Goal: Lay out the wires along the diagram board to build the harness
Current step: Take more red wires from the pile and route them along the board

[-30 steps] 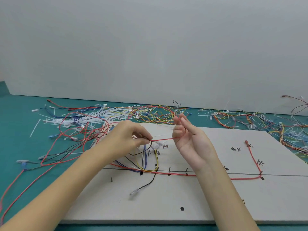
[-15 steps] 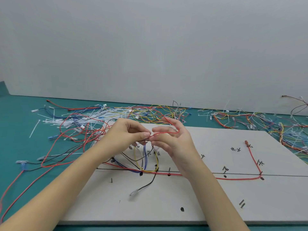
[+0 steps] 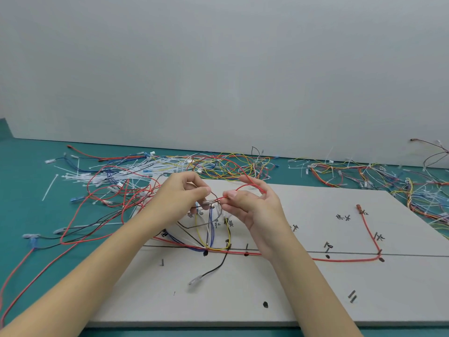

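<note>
A grey diagram board [image 3: 303, 283] lies in front of me with a drawn line and handwritten marks. A red wire [image 3: 347, 259] runs along the line and turns up to a red terminal [image 3: 358, 206] at the right. Yellow, blue, white and black wires [image 3: 209, 232] rise from a junction near the board's middle. Above them my left hand [image 3: 181, 198] pinches a clear terminal on a dark wire. My right hand [image 3: 252, 203] pinches a loose red wire [image 3: 247, 177] that loops over its fingers. The two pinches sit close together.
A tangle of red, black and blue wires and white cable ties [image 3: 116, 183] covers the teal table at the left. More wire bundles [image 3: 359, 171] lie at the back right. A black wire with a clear terminal [image 3: 195, 279] lies on the board's near part.
My right hand has turned from palm-up to a pinch on the red wire and come in beside my left hand. The left hand has stayed over the junction.
</note>
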Demonstrator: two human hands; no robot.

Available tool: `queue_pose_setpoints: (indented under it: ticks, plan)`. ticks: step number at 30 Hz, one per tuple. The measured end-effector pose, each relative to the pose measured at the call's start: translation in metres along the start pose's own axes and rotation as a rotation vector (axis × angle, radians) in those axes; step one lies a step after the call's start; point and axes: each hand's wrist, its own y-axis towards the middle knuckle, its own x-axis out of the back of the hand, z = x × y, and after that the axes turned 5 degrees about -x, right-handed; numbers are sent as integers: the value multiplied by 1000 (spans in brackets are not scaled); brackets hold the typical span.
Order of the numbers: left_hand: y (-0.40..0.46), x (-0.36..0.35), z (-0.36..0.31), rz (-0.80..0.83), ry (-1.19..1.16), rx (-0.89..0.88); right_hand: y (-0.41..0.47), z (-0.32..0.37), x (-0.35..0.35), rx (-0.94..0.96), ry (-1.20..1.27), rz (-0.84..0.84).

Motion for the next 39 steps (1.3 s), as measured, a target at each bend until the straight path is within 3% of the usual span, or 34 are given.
queue_pose_setpoints:
  ticks: [9, 13, 18, 22, 28, 34, 39]
  plan:
    - [0, 4, 3, 100, 24, 20, 3, -2, 1, -111, 243, -81]
    - [-2, 3, -2, 88, -59, -85, 3, -2, 1, -146, 333, -92]
    - [-5, 1, -7, 52, -4, -111, 2, -2, 0, -138, 326, -88]
    - [-3, 0, -5, 81, -92, -67, 2, -1, 0, -146, 362, -70]
    - [-6, -10, -2, 93, -5, -227, 1, 2, 2, -164, 316, -42]
    - [-5, -9, -6, 121, -204, -95, 3, 1, 3, -225, 252, -22]
    - [-5, -7, -5, 148, -154, -108, 4, -1, 3, -266, 298, -4]
